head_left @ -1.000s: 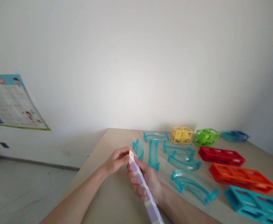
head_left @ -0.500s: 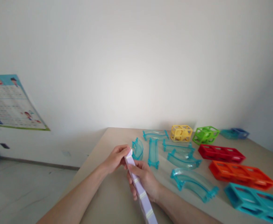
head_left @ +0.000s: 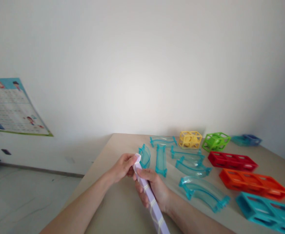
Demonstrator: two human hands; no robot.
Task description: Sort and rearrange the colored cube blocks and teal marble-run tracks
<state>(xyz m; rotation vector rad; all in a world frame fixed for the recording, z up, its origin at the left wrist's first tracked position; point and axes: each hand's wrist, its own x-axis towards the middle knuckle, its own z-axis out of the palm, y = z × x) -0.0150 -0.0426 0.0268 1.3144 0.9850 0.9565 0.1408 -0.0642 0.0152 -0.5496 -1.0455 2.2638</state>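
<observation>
A long, narrow lavender box (head_left: 152, 202) with pale cross lines slants from the bottom edge up to the middle of the head view. My left hand (head_left: 123, 167) pinches its far end, where a white flap or inner face shows at the tip. Wrapped round the box just below that end is my right hand (head_left: 153, 187), thumb on top and fingers underneath. Both hands are above the table. A clear teal curved track piece (head_left: 144, 156) lies just beyond the far end of the box.
On the beige table (head_left: 103, 208) several clear teal track pieces (head_left: 203, 191) lie to the right. Behind them stand a yellow frame block (head_left: 190, 139) and a green one (head_left: 216, 141). Red (head_left: 232, 161), orange (head_left: 254, 183) and teal (head_left: 271, 211) long frame blocks line the right side.
The far end of the box has shifted slightly right and turned, so more white shows at its tip. Both hands stay on it, with the right thumb a little closer to the end.
</observation>
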